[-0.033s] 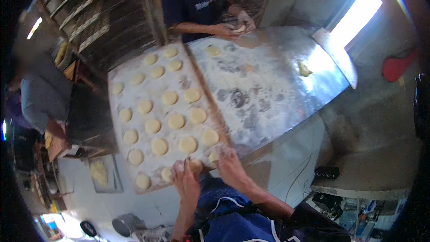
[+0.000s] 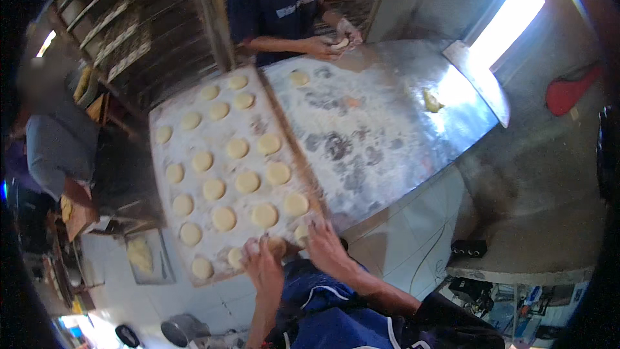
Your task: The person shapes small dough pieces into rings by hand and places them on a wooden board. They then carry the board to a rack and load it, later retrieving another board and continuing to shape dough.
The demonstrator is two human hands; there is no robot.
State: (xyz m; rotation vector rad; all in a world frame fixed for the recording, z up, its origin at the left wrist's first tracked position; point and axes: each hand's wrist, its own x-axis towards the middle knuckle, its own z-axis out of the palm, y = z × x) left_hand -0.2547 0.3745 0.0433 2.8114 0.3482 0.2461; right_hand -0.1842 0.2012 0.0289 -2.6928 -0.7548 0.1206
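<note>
Several pale, flat dough rounds lie in rough rows on a floured board in front of me. My left hand is at the board's near edge, its fingers bent around a dough round that is partly hidden and shaded. Just left of those fingers lies another dough round. My right hand is at the near right corner, fingers curled against the side of a dough round and partly covering it. Flour whitens the fingertips.
A floured metal-topped table adjoins the board, with one dough round and a yellowish lump on it. Across it a co-worker holds a dough piece. Another person stands left. A tray rests on the floor.
The whole view has shifted slightly, with the board and table a little further left and the near rows lower. Both hands stay at the same dough rounds.
</note>
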